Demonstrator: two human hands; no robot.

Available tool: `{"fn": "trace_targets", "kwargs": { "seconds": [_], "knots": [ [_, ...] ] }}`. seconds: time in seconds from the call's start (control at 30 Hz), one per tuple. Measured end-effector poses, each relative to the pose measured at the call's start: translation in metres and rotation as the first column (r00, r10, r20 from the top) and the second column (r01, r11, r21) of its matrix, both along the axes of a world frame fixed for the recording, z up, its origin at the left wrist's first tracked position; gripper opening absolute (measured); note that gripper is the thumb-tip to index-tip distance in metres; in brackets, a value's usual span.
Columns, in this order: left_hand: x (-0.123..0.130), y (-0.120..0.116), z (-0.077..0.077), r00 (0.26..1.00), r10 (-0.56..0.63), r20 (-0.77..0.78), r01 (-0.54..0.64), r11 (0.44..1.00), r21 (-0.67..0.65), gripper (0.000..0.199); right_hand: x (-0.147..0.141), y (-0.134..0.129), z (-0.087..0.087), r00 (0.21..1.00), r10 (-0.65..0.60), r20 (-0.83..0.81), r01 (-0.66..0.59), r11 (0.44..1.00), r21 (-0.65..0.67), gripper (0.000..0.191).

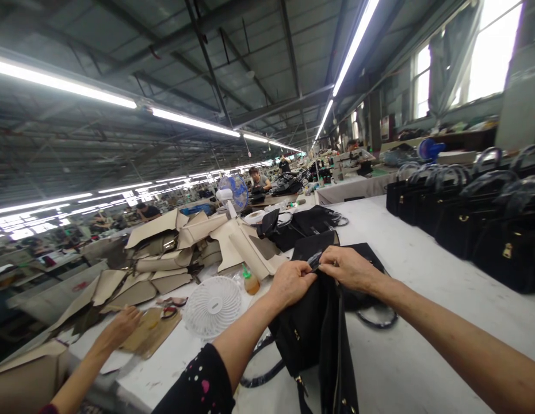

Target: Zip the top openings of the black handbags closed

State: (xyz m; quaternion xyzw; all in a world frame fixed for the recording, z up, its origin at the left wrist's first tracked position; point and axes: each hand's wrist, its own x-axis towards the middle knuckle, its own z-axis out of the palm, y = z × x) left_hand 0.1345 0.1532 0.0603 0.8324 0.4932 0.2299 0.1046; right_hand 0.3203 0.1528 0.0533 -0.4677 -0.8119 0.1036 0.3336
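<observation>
A black handbag (304,330) with gold-coloured fittings is held up over the white table in front of me. My left hand (293,282) pinches its top edge from the left. Close beside it, my right hand (347,268) is closed on the same edge from the right. Between the fingertips shows a small bit of clear plastic wrap (314,260). One wrapped handle (263,374) of the bag hangs down at the left. Behind my hands lie more black bags (302,221) on the table.
Finished-looking black bags (466,218) stand in rows at the right. Left are a white fan (213,307), a glue bottle (251,280), scissors (169,310) on a board and piled beige pieces (164,261). A co-worker's hand (125,322) reaches in. A blue fan (233,192) stands behind.
</observation>
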Motion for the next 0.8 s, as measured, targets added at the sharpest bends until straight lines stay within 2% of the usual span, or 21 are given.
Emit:
{"fn": "trace_targets", "kwargs": {
  "seconds": [0.07, 0.13, 0.3, 0.6, 0.8],
  "knots": [
    [0.000, 0.000, 0.000, 1.000, 0.002, -0.005, -0.002, 1.000, 0.000, 0.021, -0.002, 0.002, -0.001, 0.997, -0.076, 0.027, 0.076, 0.997, 0.010, 0.016],
    [0.000, 0.000, 0.000, 1.000, -0.005, -0.017, 0.005, 1.000, 0.002, 0.022, -0.005, 0.003, -0.003, 0.993, -0.096, 0.062, 0.093, 0.994, 0.049, 0.018],
    [0.000, 0.001, 0.000, 0.999, -0.013, -0.052, 0.015, 1.000, 0.024, 0.021, -0.008, 0.006, -0.006, 0.992, -0.064, 0.108, 0.047, 0.988, 0.149, 0.018],
    [0.003, 0.000, -0.001, 0.998, -0.030, -0.056, 0.033, 0.998, 0.050, 0.019, -0.007, 0.000, 0.008, 0.936, -0.078, 0.343, -0.009, 0.970, 0.244, 0.012],
    [0.002, 0.000, -0.003, 0.998, -0.028, -0.050, 0.031, 0.998, 0.061, 0.019, -0.008, -0.002, 0.010, 0.916, -0.075, 0.395, -0.043, 0.958, 0.283, 0.013]
  ]
}}
